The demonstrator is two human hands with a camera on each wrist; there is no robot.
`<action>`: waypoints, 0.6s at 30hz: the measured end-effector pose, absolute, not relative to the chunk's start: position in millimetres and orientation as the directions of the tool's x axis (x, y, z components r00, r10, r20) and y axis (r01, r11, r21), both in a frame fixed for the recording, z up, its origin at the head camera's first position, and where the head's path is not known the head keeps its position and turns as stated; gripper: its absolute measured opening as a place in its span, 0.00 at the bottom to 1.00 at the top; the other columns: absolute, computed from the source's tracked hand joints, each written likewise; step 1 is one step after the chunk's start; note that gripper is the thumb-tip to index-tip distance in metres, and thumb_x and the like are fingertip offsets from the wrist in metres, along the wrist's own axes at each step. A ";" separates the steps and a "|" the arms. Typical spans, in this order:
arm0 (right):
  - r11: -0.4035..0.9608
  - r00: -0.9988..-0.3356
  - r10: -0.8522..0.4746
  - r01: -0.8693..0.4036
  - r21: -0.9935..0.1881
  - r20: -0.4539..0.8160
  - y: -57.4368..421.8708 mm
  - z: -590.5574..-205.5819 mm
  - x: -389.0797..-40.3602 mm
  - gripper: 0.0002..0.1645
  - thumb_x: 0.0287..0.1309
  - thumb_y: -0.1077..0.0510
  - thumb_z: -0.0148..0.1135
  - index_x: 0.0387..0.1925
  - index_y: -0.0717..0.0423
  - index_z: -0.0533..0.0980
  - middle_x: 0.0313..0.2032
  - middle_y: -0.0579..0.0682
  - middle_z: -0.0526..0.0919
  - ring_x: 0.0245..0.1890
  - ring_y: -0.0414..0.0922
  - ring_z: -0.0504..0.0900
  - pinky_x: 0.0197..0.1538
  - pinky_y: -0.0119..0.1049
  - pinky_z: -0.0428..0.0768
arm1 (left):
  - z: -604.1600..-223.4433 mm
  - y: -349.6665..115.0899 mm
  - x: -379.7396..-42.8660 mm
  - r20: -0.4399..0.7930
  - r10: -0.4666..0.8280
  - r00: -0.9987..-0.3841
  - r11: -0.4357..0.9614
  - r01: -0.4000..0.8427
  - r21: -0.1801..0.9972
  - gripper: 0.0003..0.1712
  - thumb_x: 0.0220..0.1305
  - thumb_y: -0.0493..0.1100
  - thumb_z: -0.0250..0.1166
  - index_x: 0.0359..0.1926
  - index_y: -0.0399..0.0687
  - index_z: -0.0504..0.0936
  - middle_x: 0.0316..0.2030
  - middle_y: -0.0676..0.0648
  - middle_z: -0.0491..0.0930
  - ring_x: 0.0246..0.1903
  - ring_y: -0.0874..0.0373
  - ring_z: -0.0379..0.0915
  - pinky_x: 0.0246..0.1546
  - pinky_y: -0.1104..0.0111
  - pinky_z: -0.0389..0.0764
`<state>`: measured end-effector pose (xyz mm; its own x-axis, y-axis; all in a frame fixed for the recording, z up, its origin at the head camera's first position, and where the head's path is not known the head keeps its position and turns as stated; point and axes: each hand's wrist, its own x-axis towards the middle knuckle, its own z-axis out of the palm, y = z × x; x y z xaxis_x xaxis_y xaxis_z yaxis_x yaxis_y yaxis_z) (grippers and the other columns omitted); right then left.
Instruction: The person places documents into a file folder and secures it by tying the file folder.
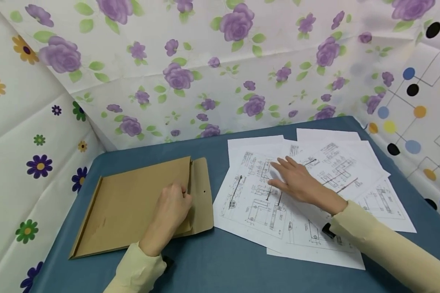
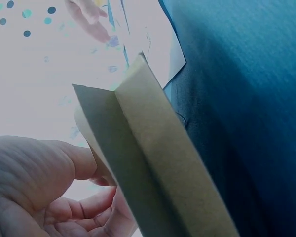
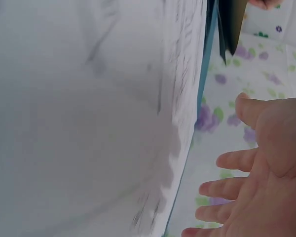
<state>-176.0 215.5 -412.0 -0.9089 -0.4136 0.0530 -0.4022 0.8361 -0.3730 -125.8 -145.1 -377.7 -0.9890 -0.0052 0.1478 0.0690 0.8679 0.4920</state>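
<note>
A brown kraft-paper document folder (image 1: pixel 132 207) lies on the left of the table, its flap (image 1: pixel 204 191) folded out to the right. My left hand (image 1: pixel 171 209) pinches the upper panel near the open edge between thumb and curled fingers. In the left wrist view the folder's edge (image 2: pixel 158 143) gapes, with the thumb on the outer side. To the right, several white sheets with printed technical drawings (image 1: pixel 256 224) are spread out, overlapping. My right hand (image 1: pixel 297 181) is over these sheets with its fingers spread and straight, and the right wrist view shows the palm above the paper (image 3: pixel 79 138).
A blue cloth (image 1: pixel 212 260) covers the table. Behind it hangs a white curtain with purple roses (image 1: pixel 254 106). Flowered fabric (image 1: pixel 40 167) hangs on the left and dotted fabric (image 1: pixel 412 112) on the right, close to the table's sides.
</note>
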 end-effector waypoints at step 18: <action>0.938 -0.978 -0.199 -0.172 -0.302 -0.062 297.1 -409.4 -182.7 0.52 0.72 0.36 0.56 0.79 0.66 0.51 0.75 0.77 0.48 0.74 0.77 0.42 0.68 0.76 0.46 | -379.3 -145.2 -123.5 0.151 -0.009 -0.989 0.870 0.067 0.489 0.08 0.59 0.26 0.59 0.28 0.40 0.72 0.20 0.46 0.67 0.19 0.54 0.66 0.19 0.66 0.64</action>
<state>-182.7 297.1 -409.4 -0.9780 -0.1992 -0.0615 -0.1719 0.9376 -0.3022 -123.5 -145.2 -379.3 -0.9885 -0.0091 0.1509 0.0667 0.8696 0.4893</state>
